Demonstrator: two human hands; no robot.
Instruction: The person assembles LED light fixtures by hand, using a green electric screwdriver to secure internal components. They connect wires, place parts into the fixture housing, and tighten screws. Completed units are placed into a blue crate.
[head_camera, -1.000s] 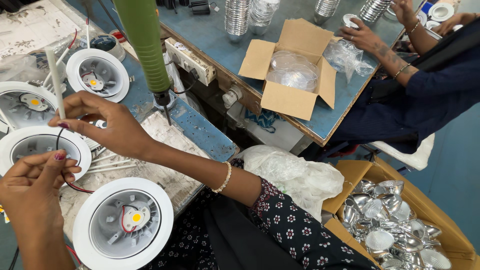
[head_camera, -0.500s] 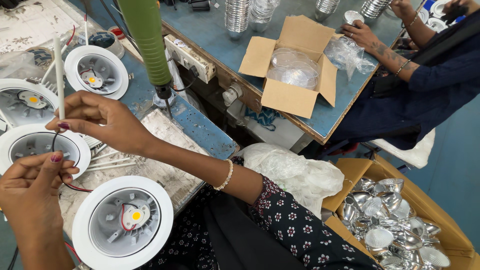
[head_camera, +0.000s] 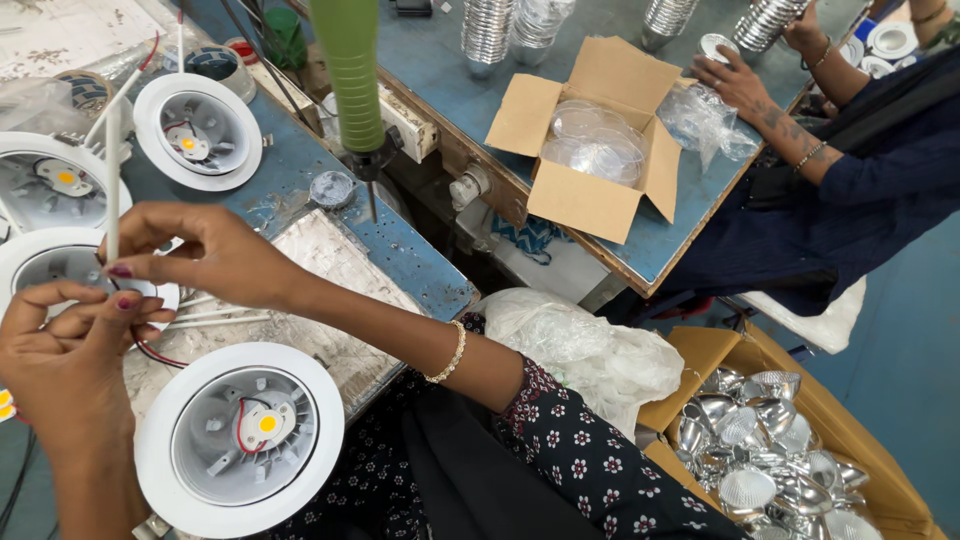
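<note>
My right hand (head_camera: 205, 255) pinches a thin white sleeve tube (head_camera: 112, 180) that stands upright between its fingertips. My left hand (head_camera: 70, 345) meets it from below, fingers closed on the red and black wires (head_camera: 158, 355) that run from the tube's lower end. Both hands hover over a round white downlight housing (head_camera: 50, 265) at the left. A second white downlight (head_camera: 240, 435) with a yellow LED chip and a red wire lies face up just below my hands.
More white downlights (head_camera: 198, 130) sit further back on the blue bench. A green hanging screwdriver (head_camera: 350, 80) dangles over the bench edge. An open carton (head_camera: 590, 140) sits across the gap, where another person's hand (head_camera: 735, 85) handles plastic bags. A box of silver reflectors (head_camera: 765, 440) stands at lower right.
The view has shifted slightly. My right hand has slid down the tube towards my left hand, and the two hands are now closer together.
</note>
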